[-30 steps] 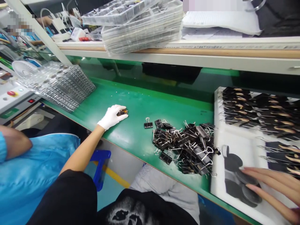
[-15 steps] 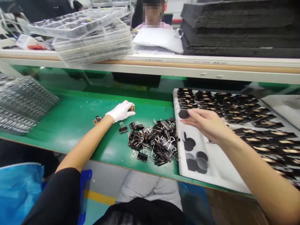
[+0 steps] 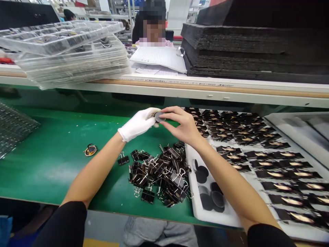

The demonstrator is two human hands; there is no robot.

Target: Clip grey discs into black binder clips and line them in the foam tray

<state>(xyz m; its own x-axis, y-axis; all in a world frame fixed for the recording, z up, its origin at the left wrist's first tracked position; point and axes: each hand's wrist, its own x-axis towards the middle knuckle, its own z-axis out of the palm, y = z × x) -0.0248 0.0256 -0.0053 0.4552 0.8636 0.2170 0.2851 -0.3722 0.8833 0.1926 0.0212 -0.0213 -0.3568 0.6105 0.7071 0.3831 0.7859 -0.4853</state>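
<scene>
My left hand [image 3: 140, 122], in a white glove, is closed on a small round part, mostly hidden by the fingers. My bare right hand [image 3: 181, 123] pinches a thin round disc [image 3: 159, 117], grey where it catches light, against that part. Both hands meet above the green table, beyond a heap of black binder clips [image 3: 161, 171]. Another round part [image 3: 90, 150], dark with a gold-coloured rim, lies left of my left forearm. More dark discs [image 3: 202, 175] lie on the white foam tray [image 3: 194, 209] under my right forearm.
Rows of black binder clips [image 3: 277, 175] clamped on pale pieces fill the tray at right. A shelf [image 3: 154, 88] crosses behind, bearing clear plastic trays [image 3: 77, 61], papers [image 3: 159, 58] and black foam sheets [image 3: 244, 51]. More clear trays [image 3: 15, 127] stand at far left. A person sits opposite.
My right hand has moved left from above the tray, carrying the disc to my left hand. My left hand has turned and lifted its round part slightly. The camera view has shifted.
</scene>
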